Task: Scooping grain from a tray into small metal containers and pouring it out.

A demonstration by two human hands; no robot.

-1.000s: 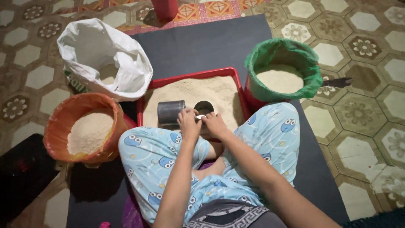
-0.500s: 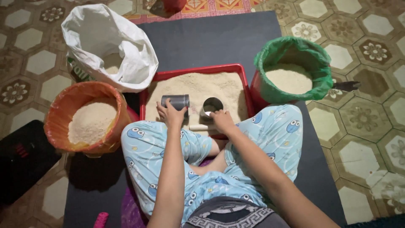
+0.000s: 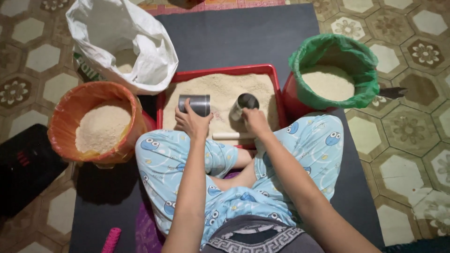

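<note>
Over the red tray (image 3: pixel 220 71) of grain, each hand (image 3: pixel 191 122) (image 3: pixel 255 121) clasps a shiny metal cup (image 3: pixel 195 104) (image 3: pixel 243 105).

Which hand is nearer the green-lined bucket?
Right. The right hand holds a metal cup just left of the green-lined bucket; the left hand grips another cup farther left.

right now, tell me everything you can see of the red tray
The red tray is a shallow rectangular bin, plastic by its look, filled with pale grain. It sits on the dark mat in front of the crossed legs, between two lined buckets. The left hand and right hand each hold a metal cup over it; a pale stick lies at its near edge.
</note>
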